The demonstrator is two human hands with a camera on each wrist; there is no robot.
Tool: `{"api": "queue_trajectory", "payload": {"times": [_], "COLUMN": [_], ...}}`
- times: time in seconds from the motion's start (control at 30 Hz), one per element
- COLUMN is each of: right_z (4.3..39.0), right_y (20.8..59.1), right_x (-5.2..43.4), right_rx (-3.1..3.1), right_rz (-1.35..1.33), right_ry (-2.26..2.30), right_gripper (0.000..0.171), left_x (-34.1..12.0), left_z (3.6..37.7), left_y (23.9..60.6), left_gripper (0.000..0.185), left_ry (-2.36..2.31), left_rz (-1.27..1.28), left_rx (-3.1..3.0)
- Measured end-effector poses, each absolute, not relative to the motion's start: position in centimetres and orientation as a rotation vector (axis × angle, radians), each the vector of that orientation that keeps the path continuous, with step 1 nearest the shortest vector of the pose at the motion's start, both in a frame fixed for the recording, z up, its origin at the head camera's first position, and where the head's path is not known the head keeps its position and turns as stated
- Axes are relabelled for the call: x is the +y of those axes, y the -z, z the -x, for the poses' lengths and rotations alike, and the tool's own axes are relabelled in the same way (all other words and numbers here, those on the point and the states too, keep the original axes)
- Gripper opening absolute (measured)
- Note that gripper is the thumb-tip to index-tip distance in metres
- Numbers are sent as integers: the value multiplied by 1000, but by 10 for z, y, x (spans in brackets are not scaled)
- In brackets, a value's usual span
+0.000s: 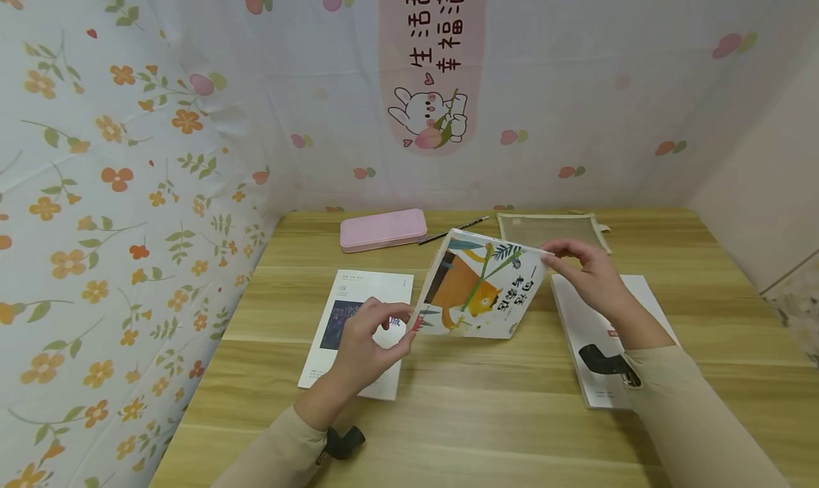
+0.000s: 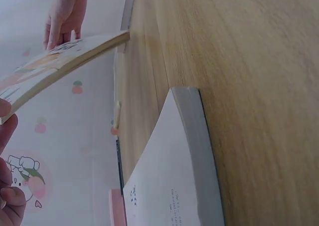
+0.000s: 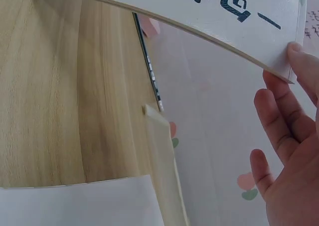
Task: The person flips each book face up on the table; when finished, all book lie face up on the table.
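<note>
Head view: the picture book (image 1: 480,289) is held above the worktop (image 1: 486,417). Its lower corner is pinched by the left hand (image 1: 371,335). Its upper corner is pinched by the right hand (image 1: 591,274).

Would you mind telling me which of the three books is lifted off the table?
The orange cat book, held at opposite corners; both white books lie flat.

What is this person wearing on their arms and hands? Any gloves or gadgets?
No gloves: both the left hand and right hand are bare. Long, plain beige sleeves reach the wrists. A small black device is strapped under the left wrist, and another black device sits at the right wrist.
</note>
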State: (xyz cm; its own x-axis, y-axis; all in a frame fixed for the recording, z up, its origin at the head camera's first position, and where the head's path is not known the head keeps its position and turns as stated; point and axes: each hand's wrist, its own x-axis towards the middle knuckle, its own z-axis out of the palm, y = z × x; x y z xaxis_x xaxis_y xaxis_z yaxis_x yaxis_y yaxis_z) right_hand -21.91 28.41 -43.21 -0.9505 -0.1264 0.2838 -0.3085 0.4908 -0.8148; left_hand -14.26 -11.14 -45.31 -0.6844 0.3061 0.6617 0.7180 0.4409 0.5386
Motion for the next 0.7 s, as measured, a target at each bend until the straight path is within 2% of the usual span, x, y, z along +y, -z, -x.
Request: {"api": "queue_trajectory", "payload": {"times": [0.1, 0.4, 0.7], "right_z": [220, 216, 221], "right_y": [433, 448, 453], "right_x": [284, 280, 282], "right_rx": [-2546, -2704, -2827], "right_rz": [-398, -393, -422], "right_ry": [-1407, -1372, -1330], "right_gripper": [18, 23, 27], "left_x": [-111, -112, -106], "left_z": [142, 137, 135], "left_y": [453, 462, 466], "left_gripper": [43, 43, 29], "left_ry": [1164, 1124, 996], "left_rz": [848, 859, 957], "left_rx": [-2244, -2315, -2567]}}
